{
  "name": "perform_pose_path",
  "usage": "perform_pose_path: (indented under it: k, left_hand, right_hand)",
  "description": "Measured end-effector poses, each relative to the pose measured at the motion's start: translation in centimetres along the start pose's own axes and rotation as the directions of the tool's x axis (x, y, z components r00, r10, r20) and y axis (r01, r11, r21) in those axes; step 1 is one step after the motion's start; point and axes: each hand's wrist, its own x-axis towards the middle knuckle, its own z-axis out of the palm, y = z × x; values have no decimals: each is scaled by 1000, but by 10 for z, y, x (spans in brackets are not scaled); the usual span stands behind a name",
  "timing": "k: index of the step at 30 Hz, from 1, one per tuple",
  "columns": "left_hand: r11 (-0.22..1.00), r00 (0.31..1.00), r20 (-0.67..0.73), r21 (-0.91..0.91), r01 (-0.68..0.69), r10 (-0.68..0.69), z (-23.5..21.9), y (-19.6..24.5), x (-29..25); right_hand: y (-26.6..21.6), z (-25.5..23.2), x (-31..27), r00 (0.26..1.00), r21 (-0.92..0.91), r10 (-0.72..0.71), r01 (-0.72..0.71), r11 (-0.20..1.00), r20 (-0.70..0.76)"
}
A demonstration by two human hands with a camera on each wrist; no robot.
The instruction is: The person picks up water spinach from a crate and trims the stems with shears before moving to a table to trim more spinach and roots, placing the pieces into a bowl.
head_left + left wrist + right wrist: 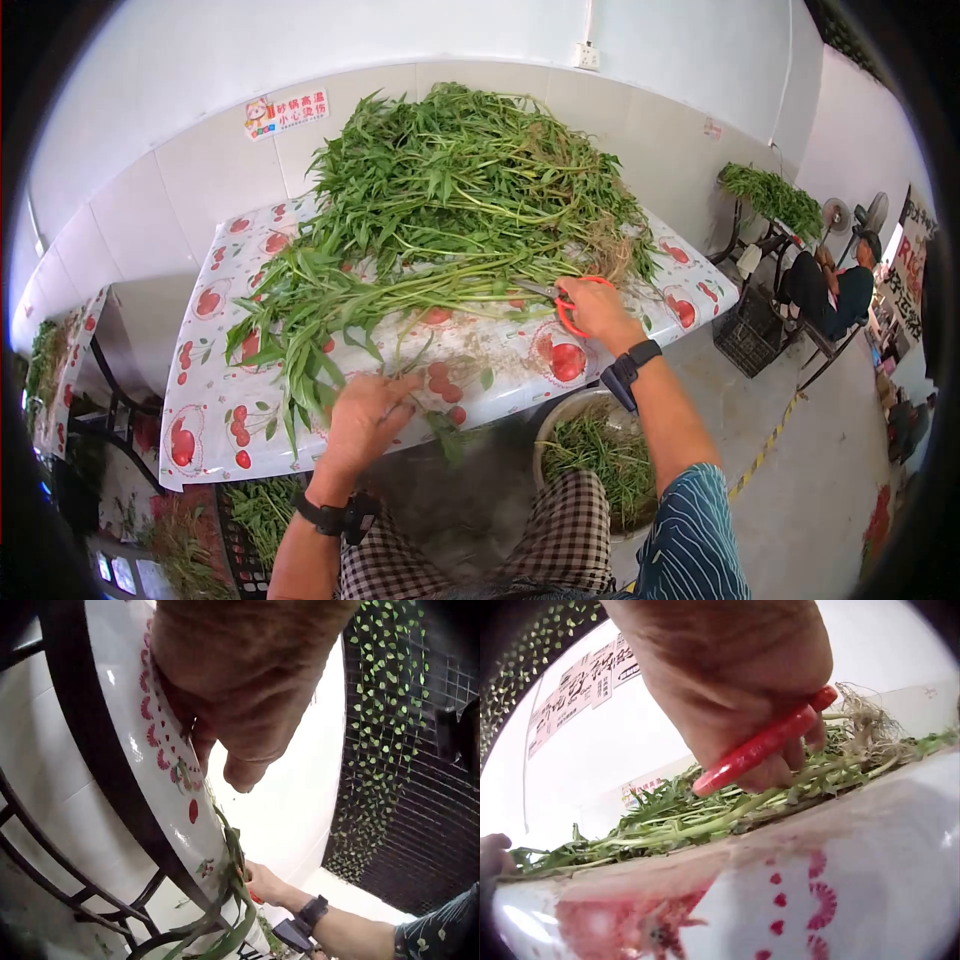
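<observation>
Bunched green leafy stems (400,290) lie along the front of a larger heap (470,180) on the table. My right hand (600,315) grips red-handled scissors (565,312), their blades among the stems near the root ends. In the right wrist view, fingers of the right hand (742,690) curl round the red handle (757,750). My left hand (370,420) is at the table's front edge, fingers loosely bent; in the left wrist view the left hand (247,690) shows no stem clearly gripped. A blurred green sprig (447,436) hangs at the edge beside it.
Below the patterned table (205,400), a round basin (545,440) holds cut greens, near my right knee. A dark crate (245,560) with greens stands at lower left. Further right are another crate (748,335), a seated person (850,300) and a greens-covered table.
</observation>
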Motion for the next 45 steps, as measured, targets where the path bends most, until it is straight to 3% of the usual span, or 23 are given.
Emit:
perform_pose_path:
  k: [1,4,8,10,14,16,17,19,21,24,27,30,33,36,37,39,42,45]
  left_hand:
    - [999,1000,12,28,-19,18,1,2,3]
    - [998,997,-41,-12,-63,62,7,-1,2]
    - [999,998,-32,-7,49,-49,6,3,1]
    - [998,997,-49,26,63,-62,8,3,1]
    - [965,997,11,252,68,-73,-16,-33,-5]
    - [926,993,-34,358,119,-114,-33,-57,-16]
    - [933,987,-64,320,163,-150,-40,-60,-21]
    - [940,967,-130,237,245,-219,-51,-62,-27]
    - [950,969,-188,235,204,-162,-47,-60,-31]
    - [951,965,-232,251,178,-119,-43,-53,-30]
    - [961,963,-235,208,183,-133,-43,-49,-32]
    - [975,952,-245,82,208,-182,-44,-47,-35]
    - [968,932,-262,-39,248,-249,-47,-35,-31]
    - [986,932,-361,159,45,16,-53,-33,-9]
    - [985,947,-321,172,35,22,-56,-34,2]
    - [979,973,-229,202,9,38,-66,-41,27]
    - [965,999,-2,259,51,-52,-60,-70,55]
    - [964,997,22,258,63,-71,-26,-91,73]
  right_hand:
    - [-4,-4,1,996,-13,57,-56,998,76]
    - [-24,-10,-5,994,125,-96,102,987,-54]
    - [-75,-14,-7,991,287,-131,120,950,22]
    - [-96,-12,-12,980,340,-198,189,921,-9]
    - [-99,-14,-26,974,441,-227,200,875,9]
    - [-75,-25,-23,975,298,-181,212,931,-128]
    - [-58,-32,-22,966,226,-164,208,952,-197]
    - [-15,-29,-21,993,119,-20,35,992,-121]
    - [-3,-42,-27,986,-24,151,-150,988,65]
    - [28,-8,-39,999,-169,-15,7,986,-46]
    - [31,1,-34,987,-164,-70,45,985,-146]
    - [13,-15,-33,997,-91,54,-58,994,-47]
    - [-4,-36,-35,991,-49,73,-68,996,110]
    - [-15,-47,-38,986,104,135,-144,984,93]
    - [-16,-46,-39,990,184,144,-142,973,3]
    - [-18,-39,-44,967,355,188,-118,927,-171]
    - [-28,-40,-49,931,687,362,-236,688,-43]
    - [-53,-48,-65,945,913,244,-284,293,216]
